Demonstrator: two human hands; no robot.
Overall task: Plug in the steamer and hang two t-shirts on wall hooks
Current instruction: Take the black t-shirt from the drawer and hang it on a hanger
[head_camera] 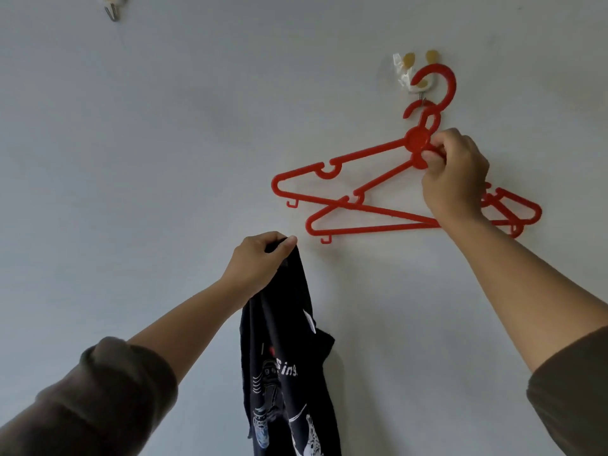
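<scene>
Right hand (pixel 455 174) pinches the round neck disc of a red plastic hanger (pixel 358 205), fingers closed around it, tilting it up off the small wall hook (pixel 422 99) on the pale wall. Left hand (pixel 260 263) is clenched on the collar of a black printed t-shirt (pixel 284 366), which dangles low in the middle of the view. Best move, I'd say: lift only the front hanger clear, keep the other seated on the hook, then feed one hanger arm through the shirt's neck. The count: two red hangers overlapping, two wall hooks including one far upper left (pixel 112 11), one t-shirt visible. No steamer in sight.
</scene>
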